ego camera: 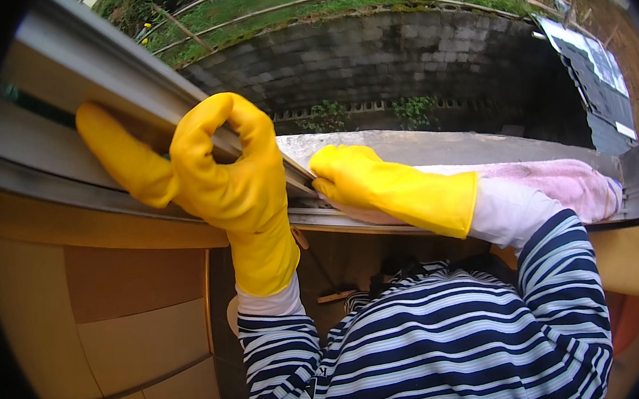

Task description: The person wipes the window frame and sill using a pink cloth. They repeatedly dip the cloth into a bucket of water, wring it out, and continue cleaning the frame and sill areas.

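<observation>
A yellow rubber glove covers my left hand (232, 178), which is raised in front of the sliding window's metal frame (114, 63). Its thumb and a finger curve into a loop, and another finger stretches left across the frame. No object shows inside the loop; any contact behind the hand is hidden. My right hand (351, 168), gloved the same way, is curled up at the lower end of that frame, above the sill track (318, 214). Whatever lies within its fingers is out of sight. Beneath and beside the right forearm, a pink towel (551, 182) lies bunched along the sill.
Outside the window runs a concrete ledge (405, 140), with a dark block wall (370, 58) beyond it. Wooden cabinet panels (144, 340) stand below the sill on the left. A broom (336, 296) is on the floor beneath me.
</observation>
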A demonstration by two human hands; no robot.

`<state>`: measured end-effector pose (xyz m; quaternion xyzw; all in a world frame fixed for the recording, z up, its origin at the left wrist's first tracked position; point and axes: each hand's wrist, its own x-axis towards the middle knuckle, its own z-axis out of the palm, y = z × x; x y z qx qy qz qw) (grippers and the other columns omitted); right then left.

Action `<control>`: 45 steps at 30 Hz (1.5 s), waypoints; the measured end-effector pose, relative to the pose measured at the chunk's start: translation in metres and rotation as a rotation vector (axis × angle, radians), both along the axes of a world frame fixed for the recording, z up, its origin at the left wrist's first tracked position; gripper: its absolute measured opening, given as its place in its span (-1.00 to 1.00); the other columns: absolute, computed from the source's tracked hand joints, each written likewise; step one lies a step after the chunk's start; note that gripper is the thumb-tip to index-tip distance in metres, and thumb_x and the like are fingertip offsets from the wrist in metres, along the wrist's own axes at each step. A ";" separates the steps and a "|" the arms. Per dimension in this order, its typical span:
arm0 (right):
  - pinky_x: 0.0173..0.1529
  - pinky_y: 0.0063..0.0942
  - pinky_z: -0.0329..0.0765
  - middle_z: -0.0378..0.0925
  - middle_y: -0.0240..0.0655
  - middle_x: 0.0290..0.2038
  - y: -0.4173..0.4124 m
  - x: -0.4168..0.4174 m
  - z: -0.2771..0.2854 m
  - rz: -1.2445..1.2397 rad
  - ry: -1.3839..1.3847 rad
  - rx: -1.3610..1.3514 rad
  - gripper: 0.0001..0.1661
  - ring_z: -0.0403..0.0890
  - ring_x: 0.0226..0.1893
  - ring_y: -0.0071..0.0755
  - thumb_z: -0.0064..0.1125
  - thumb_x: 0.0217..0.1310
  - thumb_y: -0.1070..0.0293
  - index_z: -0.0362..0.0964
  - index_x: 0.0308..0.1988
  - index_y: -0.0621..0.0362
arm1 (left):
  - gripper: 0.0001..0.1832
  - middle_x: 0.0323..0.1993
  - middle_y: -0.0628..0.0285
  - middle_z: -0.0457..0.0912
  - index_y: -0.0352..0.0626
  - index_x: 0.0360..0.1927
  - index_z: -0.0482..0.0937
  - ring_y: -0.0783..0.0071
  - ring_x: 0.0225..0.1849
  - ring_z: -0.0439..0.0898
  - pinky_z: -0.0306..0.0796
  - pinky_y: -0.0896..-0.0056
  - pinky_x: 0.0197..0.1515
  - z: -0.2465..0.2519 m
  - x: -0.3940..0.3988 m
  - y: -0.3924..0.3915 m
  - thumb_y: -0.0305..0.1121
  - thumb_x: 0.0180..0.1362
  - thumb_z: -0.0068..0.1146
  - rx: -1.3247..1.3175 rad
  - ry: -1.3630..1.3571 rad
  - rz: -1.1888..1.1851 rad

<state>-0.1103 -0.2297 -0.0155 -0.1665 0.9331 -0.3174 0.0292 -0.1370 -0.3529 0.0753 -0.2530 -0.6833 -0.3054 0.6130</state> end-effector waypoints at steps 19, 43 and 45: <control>-0.09 -0.29 0.55 0.66 -0.20 -0.23 0.034 -0.032 0.012 0.278 -0.451 -0.435 -0.65 0.66 -0.19 -0.09 0.26 0.14 0.23 0.56 -0.05 0.06 | -0.80 0.43 -0.09 0.10 -0.22 -0.32 0.49 0.26 0.26 0.36 0.28 0.34 0.27 0.007 0.008 0.004 -0.63 0.09 0.31 -0.064 0.020 0.181; -0.24 -0.19 0.56 0.59 -0.16 -0.37 -0.005 -0.008 0.099 0.060 0.589 -0.799 -0.83 0.62 -0.26 0.01 0.23 0.13 0.19 0.51 -0.37 0.03 | -0.64 0.46 -0.17 0.09 -0.24 0.10 0.43 0.00 0.43 0.23 0.15 0.12 0.43 0.002 0.011 -0.007 -0.18 0.43 0.00 0.080 -0.008 0.005; -0.27 -0.19 0.54 0.57 -0.16 -0.43 0.012 -0.001 0.098 0.173 0.295 -0.581 -0.83 0.62 -0.32 -0.02 0.17 0.21 0.18 0.52 -0.37 0.01 | -0.69 0.45 -0.19 0.12 -0.25 0.09 0.44 -0.02 0.44 0.22 0.15 0.13 0.43 0.002 0.011 -0.008 -0.26 0.42 0.01 0.081 -0.038 -0.024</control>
